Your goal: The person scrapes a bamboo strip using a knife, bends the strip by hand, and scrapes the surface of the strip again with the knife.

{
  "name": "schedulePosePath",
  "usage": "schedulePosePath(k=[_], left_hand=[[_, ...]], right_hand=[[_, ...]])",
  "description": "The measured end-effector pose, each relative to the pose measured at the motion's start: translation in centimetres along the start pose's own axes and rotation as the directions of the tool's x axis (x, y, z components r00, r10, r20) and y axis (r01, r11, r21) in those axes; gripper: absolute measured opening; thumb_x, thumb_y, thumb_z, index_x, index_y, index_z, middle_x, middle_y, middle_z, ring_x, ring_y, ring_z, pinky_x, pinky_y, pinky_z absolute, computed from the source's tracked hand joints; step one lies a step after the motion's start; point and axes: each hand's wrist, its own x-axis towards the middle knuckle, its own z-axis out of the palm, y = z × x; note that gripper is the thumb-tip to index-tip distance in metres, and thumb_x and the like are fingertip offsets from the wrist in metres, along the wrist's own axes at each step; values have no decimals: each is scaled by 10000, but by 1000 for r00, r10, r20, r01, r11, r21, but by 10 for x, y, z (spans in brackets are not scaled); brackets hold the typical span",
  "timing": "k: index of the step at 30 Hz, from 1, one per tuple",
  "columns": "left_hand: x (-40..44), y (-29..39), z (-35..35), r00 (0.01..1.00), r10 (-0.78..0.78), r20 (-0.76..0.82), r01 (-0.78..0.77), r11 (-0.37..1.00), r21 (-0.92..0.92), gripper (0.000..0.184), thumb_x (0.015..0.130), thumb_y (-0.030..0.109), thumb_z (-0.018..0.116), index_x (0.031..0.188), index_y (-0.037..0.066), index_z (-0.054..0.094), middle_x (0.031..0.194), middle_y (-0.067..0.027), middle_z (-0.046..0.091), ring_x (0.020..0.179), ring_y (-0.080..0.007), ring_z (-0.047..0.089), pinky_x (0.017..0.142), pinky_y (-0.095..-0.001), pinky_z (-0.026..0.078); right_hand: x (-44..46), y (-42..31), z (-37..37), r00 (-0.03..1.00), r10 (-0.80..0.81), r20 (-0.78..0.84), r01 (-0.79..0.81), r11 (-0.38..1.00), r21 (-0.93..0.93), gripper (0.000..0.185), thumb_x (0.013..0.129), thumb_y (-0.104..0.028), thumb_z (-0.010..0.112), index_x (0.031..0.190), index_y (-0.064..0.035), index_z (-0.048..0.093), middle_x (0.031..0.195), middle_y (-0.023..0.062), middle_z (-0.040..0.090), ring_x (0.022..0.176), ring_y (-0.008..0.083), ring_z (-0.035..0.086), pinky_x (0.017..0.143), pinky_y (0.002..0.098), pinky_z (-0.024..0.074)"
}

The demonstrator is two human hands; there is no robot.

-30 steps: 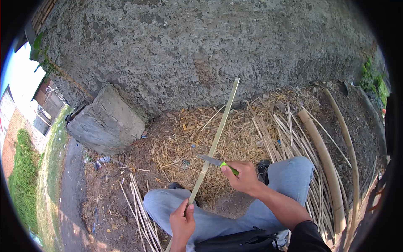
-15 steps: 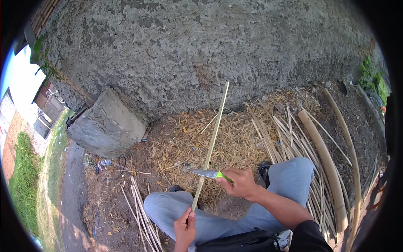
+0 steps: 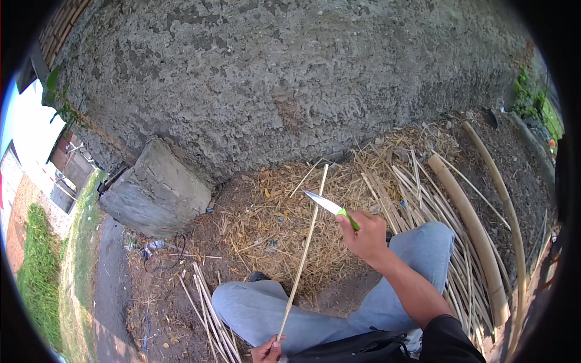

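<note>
A long, thin bamboo strip (image 3: 301,260) slants up and away from my lap. Its near end is gripped by my left hand (image 3: 266,351), low in the view beside my left thigh. My right hand (image 3: 367,237) is closed round the green handle of a knife (image 3: 327,204). The blade points up and left and crosses the strip near its far end; whether it touches the strip I cannot tell. Pale shavings (image 3: 290,230) cover the ground beneath the strip.
Several split bamboo strips (image 3: 439,227) lie in a heap by my right knee, with thick bamboo poles (image 3: 469,230) beyond. More thin strips (image 3: 209,314) lie at my left. A concrete block (image 3: 158,190) stands against the rough wall (image 3: 290,85).
My right hand and the knife have moved away from me along the strip, toward its far end. My left hand has drawn the strip down toward my body.
</note>
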Motion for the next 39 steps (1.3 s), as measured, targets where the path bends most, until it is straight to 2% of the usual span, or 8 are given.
schedulePosePath(k=[6,8,12,17,21,23,32,39], left_hand=[[-14,-26,-14,1000,-23,2,23,999,50,305,947,269,612,1032,-5,716,584,62,422,534,-52,363,472,-251,284],[-17,-19,-11,1000,-12,-12,13,1000,25,306,947,270,611,1017,-8,717,583,60,422,534,-51,358,469,-252,277],[-20,-14,-14,999,-32,2,32,999,-8,269,960,232,588,1003,2,720,573,56,437,515,-46,364,456,-247,272],[-20,-58,-26,983,-173,57,181,965,-191,243,991,195,528,930,30,696,567,56,459,492,-49,401,445,-236,292],[-20,-43,-21,986,-81,146,88,995,-41,293,1018,219,485,851,44,650,575,47,458,491,-56,401,447,-234,311],[-21,-24,-11,984,-104,146,111,993,-45,308,1022,229,477,848,42,650,568,45,452,481,-60,392,445,-234,319],[-20,-32,-12,974,-223,-28,212,953,-218,278,993,178,504,773,49,615,543,52,417,436,-48,328,404,-220,246],[-27,-47,-21,980,-185,71,197,952,-235,286,974,167,534,701,86,554,540,64,398,432,-40,323,385,-213,205]], right_hand=[[0,6,5,989,148,11,-146,986,-84,251,892,-288,673,825,-47,698,589,84,606,432,255,572,385,370,395],[-14,-5,10,989,-95,110,98,995,-19,250,899,-274,666,831,-37,707,583,111,591,424,269,540,423,389,399],[-12,-4,15,985,-98,142,103,994,-26,297,910,-311,643,820,-32,686,565,114,588,458,292,579,443,410,440],[29,52,6,892,447,72,-446,894,-37,375,947,-333,581,754,-22,665,558,144,566,481,331,570,481,441,422],[13,7,1,894,407,186,-410,912,-25,379,951,-321,576,746,-15,666,555,160,555,508,329,579,483,444,406],[-5,-3,7,936,207,285,-230,972,50,366,940,-336,597,793,-12,682,570,154,568,516,319,593,490,442,424],[-25,-14,12,945,-216,246,195,975,107,205,857,-249,705,816,-48,706,651,73,627,466,240,579,415,356,430],[6,10,13,993,22,118,-13,997,-78,249,880,-293,686,812,-55,713,584,73,602,455,242,577,403,358,418]])
